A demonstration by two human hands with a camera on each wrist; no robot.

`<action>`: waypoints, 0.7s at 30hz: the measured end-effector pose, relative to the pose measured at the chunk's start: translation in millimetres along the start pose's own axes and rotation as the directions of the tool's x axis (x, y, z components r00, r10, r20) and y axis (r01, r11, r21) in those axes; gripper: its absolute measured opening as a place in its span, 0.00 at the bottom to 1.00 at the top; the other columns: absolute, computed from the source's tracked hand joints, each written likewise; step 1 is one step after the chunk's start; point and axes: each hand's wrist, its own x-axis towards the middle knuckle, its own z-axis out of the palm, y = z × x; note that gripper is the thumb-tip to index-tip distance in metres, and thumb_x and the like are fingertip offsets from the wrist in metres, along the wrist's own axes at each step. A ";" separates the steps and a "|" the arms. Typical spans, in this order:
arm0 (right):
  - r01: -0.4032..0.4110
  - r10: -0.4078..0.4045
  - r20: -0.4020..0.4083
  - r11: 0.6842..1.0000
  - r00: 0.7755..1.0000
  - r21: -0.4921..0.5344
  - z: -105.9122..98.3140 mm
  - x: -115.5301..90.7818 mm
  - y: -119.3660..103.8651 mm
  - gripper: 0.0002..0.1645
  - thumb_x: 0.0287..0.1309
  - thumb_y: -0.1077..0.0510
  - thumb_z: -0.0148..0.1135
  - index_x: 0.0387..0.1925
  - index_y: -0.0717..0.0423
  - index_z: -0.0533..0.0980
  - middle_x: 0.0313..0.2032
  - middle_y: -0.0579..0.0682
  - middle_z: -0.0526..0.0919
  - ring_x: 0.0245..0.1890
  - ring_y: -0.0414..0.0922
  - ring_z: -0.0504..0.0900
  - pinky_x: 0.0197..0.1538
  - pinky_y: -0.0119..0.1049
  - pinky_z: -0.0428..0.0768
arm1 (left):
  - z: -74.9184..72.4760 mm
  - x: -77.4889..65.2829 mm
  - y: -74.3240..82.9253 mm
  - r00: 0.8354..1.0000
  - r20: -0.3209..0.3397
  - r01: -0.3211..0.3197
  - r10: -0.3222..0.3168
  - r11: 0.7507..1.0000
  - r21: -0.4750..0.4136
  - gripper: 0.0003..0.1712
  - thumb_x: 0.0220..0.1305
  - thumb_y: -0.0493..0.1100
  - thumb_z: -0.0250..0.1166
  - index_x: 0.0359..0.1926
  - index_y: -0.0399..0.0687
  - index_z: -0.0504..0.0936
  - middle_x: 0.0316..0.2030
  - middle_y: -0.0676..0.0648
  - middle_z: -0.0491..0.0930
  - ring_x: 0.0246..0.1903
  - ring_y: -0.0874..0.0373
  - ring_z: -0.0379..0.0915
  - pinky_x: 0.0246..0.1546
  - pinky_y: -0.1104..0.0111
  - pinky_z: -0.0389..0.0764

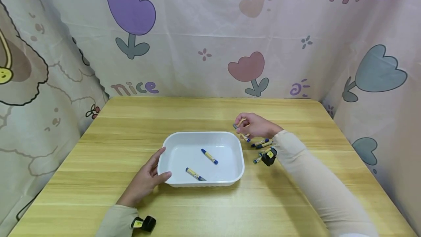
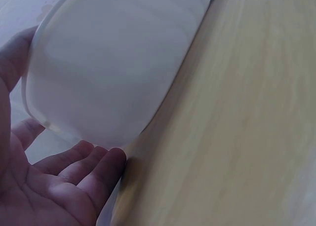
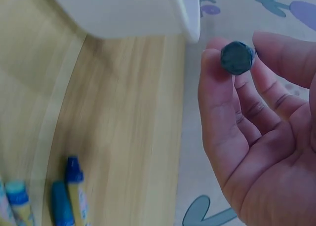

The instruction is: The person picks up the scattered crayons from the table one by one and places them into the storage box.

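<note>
A white rectangular tray (image 1: 227, 160) sits on the table, with two yellow-wrapped crayons inside: a blue-tipped crayon (image 1: 209, 156) and a grey-tipped crayon (image 1: 194, 174) near the front wall. My left hand (image 1: 144, 178) holds the tray's left end, thumb over the rim and the other fingers against the outside wall. Just beyond the tray's back right corner, my right hand (image 1: 258, 125) pinches a crayon (image 1: 245, 137) between thumb and fingertips. Its dark hexagonal end (image 3: 237, 58) faces the camera in the right wrist view.
Several more crayons (image 1: 260, 142) lie to the right of the tray, under and beside the right wrist, which partly hides them. The wooden table (image 1: 210, 211) meets a printed cloth backdrop (image 1: 194, 68) at the back and sides.
</note>
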 end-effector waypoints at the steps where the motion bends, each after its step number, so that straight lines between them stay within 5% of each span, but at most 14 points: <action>1: 0.002 -0.002 0.007 1.000 1.000 0.006 1.8 1.5 -1.6 0.11 0.66 0.65 0.57 0.48 0.62 0.69 0.37 0.61 0.78 0.30 0.47 0.77 0.30 0.36 0.78 | 0.0 0.0 0.0 1.000 0.000 -0.002 0.002 1.000 0.001 0.47 0.63 0.36 0.66 0.76 0.49 0.49 0.69 0.29 0.57 0.60 0.35 0.66 0.46 0.72 0.77; 21: 0.024 -0.012 0.105 0.993 0.994 -0.117 38.9 26.6 -31.6 0.14 0.62 0.67 0.61 0.49 0.61 0.72 0.36 0.56 0.79 0.32 0.48 0.81 0.34 0.39 0.82 | 0.3 -0.7 0.5 1.000 0.002 -0.008 0.008 1.000 0.005 0.47 0.63 0.36 0.66 0.76 0.49 0.49 0.70 0.29 0.54 0.62 0.35 0.63 0.48 0.73 0.76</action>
